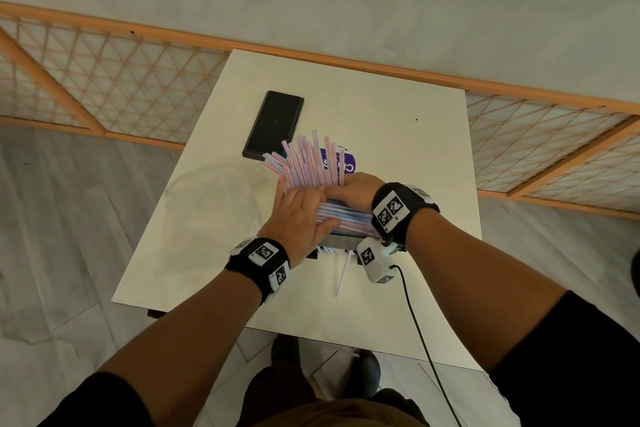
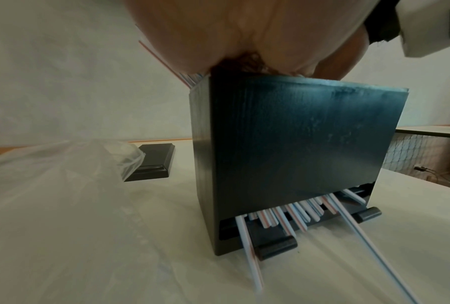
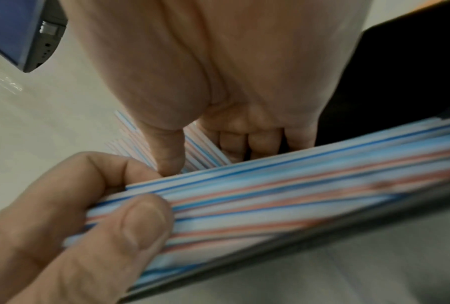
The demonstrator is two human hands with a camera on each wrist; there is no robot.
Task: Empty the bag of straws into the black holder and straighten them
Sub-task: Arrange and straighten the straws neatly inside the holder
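White table (image 1: 398, 135), probably tiled grey floor (image 1: 69, 253)

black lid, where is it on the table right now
In the head view the black lid lies flat on the white table, at its far left, just beyond the fanned straws and left of the purple label.

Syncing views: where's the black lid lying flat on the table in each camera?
Head: flat black rectangular lid, upper centre, beyond the straws.
Left wrist: mid-left, behind the clear plastic bag.
Right wrist: not identifiable.
Shared landmark: striped straws.
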